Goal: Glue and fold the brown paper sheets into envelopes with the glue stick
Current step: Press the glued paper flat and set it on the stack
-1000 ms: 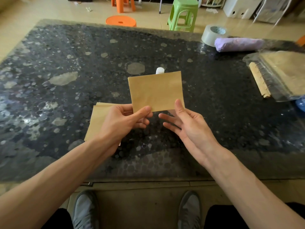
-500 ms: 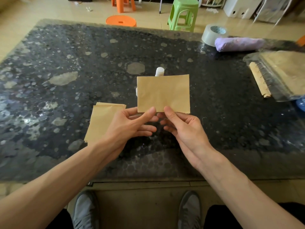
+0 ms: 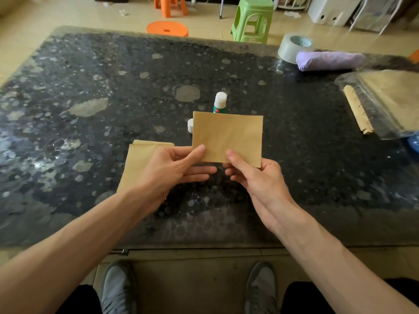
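Left hand [image 3: 174,167]: pinches the folded brown paper envelope [image 3: 227,136] at its near left edge.
Right hand [image 3: 256,177]: pinches its near right edge.
Far behind: white-capped glue stick [image 3: 220,103].

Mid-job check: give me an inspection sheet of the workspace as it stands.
Surface: dark speckled table, glossy.
Job's things: brown paper piece held up; brown sheet stack partly hidden by the left hand; glue stick behind the paper, small white piece beside it.
Clutter: tape roll, purple roll, plastic-covered spiral pad, far right.
Hands: left hand and right hand both pinch the paper piece's lower edge.
Cables: nothing seen.
Surroundings: green stool and orange stool beyond the table.
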### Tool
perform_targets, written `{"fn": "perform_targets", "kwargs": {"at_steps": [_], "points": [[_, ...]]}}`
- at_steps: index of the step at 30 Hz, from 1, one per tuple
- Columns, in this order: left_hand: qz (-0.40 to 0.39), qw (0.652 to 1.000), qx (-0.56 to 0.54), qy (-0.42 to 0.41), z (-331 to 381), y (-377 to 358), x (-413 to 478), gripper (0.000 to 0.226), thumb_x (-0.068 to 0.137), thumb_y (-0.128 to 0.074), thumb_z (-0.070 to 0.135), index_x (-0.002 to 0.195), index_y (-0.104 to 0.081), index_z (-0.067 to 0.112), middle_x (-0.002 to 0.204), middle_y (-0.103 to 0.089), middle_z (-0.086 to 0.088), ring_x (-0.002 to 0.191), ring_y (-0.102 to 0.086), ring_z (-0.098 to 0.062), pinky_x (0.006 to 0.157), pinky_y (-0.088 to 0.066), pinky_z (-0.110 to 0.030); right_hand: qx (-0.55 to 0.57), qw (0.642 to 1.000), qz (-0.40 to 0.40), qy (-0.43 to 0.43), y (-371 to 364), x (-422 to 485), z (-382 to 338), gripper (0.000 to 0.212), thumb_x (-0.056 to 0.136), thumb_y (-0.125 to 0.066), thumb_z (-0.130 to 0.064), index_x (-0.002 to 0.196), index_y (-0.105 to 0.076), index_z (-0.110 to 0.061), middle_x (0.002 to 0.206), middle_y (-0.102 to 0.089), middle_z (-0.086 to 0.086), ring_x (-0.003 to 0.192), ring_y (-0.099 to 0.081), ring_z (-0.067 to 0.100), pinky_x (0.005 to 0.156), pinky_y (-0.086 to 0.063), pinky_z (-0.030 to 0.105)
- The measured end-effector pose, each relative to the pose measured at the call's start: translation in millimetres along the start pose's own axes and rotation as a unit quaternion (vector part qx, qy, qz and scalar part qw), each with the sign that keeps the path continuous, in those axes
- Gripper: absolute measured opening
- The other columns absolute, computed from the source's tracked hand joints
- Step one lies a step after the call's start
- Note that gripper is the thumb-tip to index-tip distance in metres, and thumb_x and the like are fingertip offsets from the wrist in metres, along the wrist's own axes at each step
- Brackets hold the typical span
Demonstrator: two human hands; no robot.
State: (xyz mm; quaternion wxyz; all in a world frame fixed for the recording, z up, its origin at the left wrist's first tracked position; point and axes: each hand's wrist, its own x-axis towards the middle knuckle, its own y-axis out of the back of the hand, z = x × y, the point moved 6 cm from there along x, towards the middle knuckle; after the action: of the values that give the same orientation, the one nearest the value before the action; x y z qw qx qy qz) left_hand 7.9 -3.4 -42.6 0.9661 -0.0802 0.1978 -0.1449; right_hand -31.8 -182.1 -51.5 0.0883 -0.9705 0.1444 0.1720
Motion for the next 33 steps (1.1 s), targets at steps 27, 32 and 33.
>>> {"fn": "perform_targets", "kwargs": {"at_steps": [27,32,33], "points": [[0.051,0.999,0.007,0.005,1.9,14.0,4.7,0.02,0.098,-0.067,0.024,0.109,-0.077,0.012,0.103,-0.08,-0.005,0.096,-0.078,-0.019,0.078,-0.064,-0.028,-0.075,0.997,0.0,-0.025,12.4,4.8,-12.3,0.03,0.084,-0.084,-0.033,0.109,-0.079,-0.018,0.099,-0.081,-0.006,0.094,-0.077,0.008,0.095,-0.06,0.035],[0.073,0.997,0.013,0.002,2.6,19.6,5.5,0.017,0.098,-0.067,0.024,0.107,-0.077,0.013,0.1,-0.081,-0.002,0.093,-0.078,-0.016,0.075,-0.063,-0.026,-0.068,0.997,0.005,-0.025,12.3,4.4,-10.4,0.033,0.085,-0.082,-0.032,0.114,-0.077,-0.017,0.098,-0.081,-0.005,0.093,-0.077,0.009,0.089,-0.062,0.034],[0.075,0.997,0.011,0.001,2.6,20.1,5.8,0.017,0.098,-0.067,0.024,0.107,-0.077,0.013,0.1,-0.081,-0.002,0.093,-0.078,-0.016,0.075,-0.063,-0.026,-0.07,0.997,0.014,-0.021,13.7,5.5,-10.5,0.033,0.085,-0.082,-0.032,0.113,-0.078,-0.016,0.098,-0.081,-0.005,0.093,-0.077,0.008,0.09,-0.062,0.034]]}}
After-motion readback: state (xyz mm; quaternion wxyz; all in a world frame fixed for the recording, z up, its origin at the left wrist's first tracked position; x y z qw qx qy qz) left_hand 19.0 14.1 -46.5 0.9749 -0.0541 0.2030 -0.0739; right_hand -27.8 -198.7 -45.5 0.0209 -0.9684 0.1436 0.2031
